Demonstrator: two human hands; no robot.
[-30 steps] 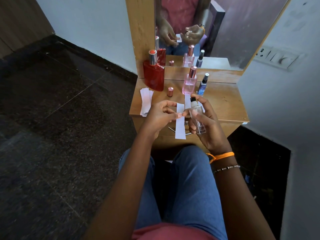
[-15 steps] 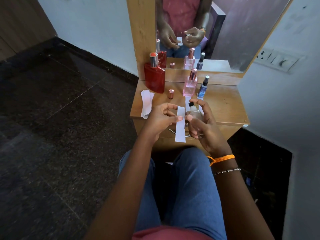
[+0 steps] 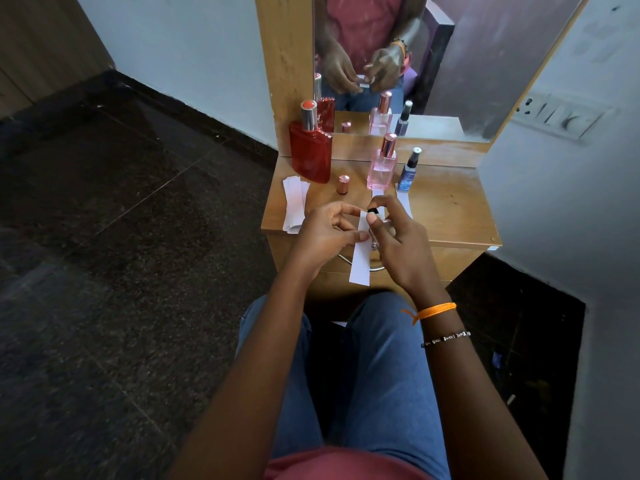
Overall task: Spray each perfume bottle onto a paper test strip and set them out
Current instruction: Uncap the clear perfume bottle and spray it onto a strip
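My left hand [image 3: 325, 233] pinches a white paper test strip [image 3: 361, 261] that hangs down in front of the small wooden table [image 3: 450, 209]. My right hand [image 3: 398, 244] grips a small clear perfume bottle [image 3: 375, 233] with a black spray top, nozzle close to the strip's upper end; my forefinger rests on the top. The bottle's body is mostly hidden by my fingers. On the table stand a red bottle [image 3: 310, 150], a pink bottle [image 3: 382, 164] and a small blue bottle [image 3: 408, 171]. A used strip lies in front of the pink bottle and another in front of the blue one.
A stack of blank strips [image 3: 294, 202] lies at the table's left edge. A loose rose-gold cap [image 3: 343, 184] stands beside the red bottle. A mirror [image 3: 433, 64] rises behind the table, a wall with a switch panel [image 3: 561, 116] to the right. Dark floor lies left.
My right hand has turned the clear bottle from slanted to more upright and brought its spray top up against the strip. The left hand keeps holding the strip in nearly the same place.
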